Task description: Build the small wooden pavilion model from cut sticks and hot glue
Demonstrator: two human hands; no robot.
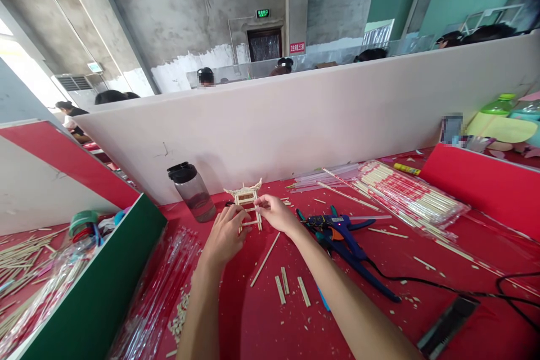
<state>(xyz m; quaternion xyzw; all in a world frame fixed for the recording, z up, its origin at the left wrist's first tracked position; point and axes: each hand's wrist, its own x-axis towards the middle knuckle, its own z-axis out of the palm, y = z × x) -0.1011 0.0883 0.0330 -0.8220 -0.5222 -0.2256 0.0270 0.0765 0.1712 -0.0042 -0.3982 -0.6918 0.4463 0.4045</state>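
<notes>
Pale wooden sticks form a small stick model (244, 193) with an upswept roof and slender posts, standing upright on the red tabletop (253, 326) between the two hands.

Right hand (276, 214): thumb and forefinger pinch the model at its right-side post, below the roof.
Left hand (225, 232): fingers bent, at the model's left-side posts; whether they grip cannot be told.

Surroundings, by hand:
- Beyond and left of the left hand: lidded bottle (192, 191), tilted in view.
- Left of the left forearm: clear plastic sleeves (156, 292), then a green divider (97, 287). Just beside the forearm: pile of small cut pieces (179, 316).
- Nearer the body than both hands, between the forearms: one long stick (265, 260) and three short sticks (280, 290).
- Right of the right hand: blue glue gun (346, 234) with a black cable (405, 278).
- Farther right: bag of sticks (411, 194), beyond the glue gun.
- Beyond both hands: white partition (274, 124).
</notes>
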